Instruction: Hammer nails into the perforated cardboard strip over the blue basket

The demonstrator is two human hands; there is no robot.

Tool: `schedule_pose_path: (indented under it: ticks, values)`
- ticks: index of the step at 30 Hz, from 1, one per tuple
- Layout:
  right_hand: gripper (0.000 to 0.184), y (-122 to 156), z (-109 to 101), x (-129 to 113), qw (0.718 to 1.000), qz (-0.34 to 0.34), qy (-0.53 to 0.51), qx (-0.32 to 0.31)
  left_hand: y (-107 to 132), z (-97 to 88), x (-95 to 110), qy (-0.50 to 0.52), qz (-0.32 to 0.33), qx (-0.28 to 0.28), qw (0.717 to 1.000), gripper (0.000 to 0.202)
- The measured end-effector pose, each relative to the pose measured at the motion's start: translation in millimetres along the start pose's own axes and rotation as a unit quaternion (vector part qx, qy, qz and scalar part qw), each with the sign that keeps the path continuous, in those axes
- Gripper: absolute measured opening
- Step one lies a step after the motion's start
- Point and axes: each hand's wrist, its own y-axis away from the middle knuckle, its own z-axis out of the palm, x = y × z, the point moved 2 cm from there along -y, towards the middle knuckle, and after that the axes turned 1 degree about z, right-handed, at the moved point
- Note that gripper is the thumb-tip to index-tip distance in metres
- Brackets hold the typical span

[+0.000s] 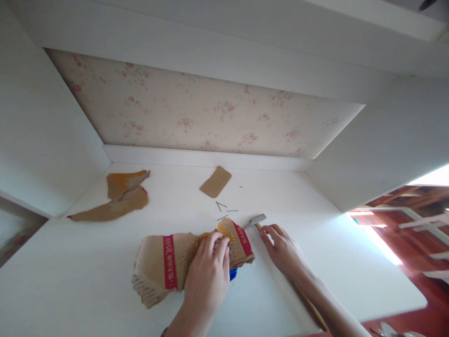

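Note:
A piece of brown cardboard [151, 252] with red printed bands and many punched holes lies on the white surface. My left hand [208, 271] rests on its middle, fingertips pinched together; whatever is between them is hidden. Beyond the cardboard's right end is the metal head of a hammer [258, 219]. My right hand [286, 250] grips its wooden handle just below the head, and the handle runs back under the forearm. Part of a blue thing [233, 273] sticks out from beneath the cardboard. Several loose nails [232, 210] lie just behind it.
A small perforated cardboard rectangle [216, 181] lies farther back. Torn cardboard pieces [119, 206] are at the left. White panels [354, 140] enclose the white surface [87, 276] on both sides, with an overhang above and floral wallpaper [210, 112] behind. Reddish flooring shows at right.

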Motion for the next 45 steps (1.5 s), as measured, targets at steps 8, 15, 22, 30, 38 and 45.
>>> schedule_pose_path:
  ticks: [8,15,22,30,38,45]
  values:
    - [0.028,-94,25,-40,0.998,-0.061,0.000,-0.022,1,2.1,-7,0.031,-0.015,0.027,0.999,0.029]
    - [0.030,-109,40,-37,0.997,-0.060,-0.037,-0.033,-5,-9.6,-12,0.112,-0.052,0.010,0.992,0.028]
    - [0.023,-79,5,-28,0.975,0.019,-0.216,0.051,-8,-13.5,-15,0.151,-0.065,-0.019,0.986,0.027]
    - [0.021,6,-23,-44,0.893,0.010,-0.450,-0.006,-11,-13.7,-13,0.186,-0.077,-0.035,0.979,0.025]
    - [0.019,10,-28,-67,0.841,-0.050,-0.538,-0.013,-8,-14.9,-11,0.175,-0.062,-0.025,0.982,0.026]
    - [0.015,-9,-26,-80,0.917,-0.101,-0.382,0.044,-9,-17.8,-9,0.176,-0.050,-0.015,0.983,0.028]
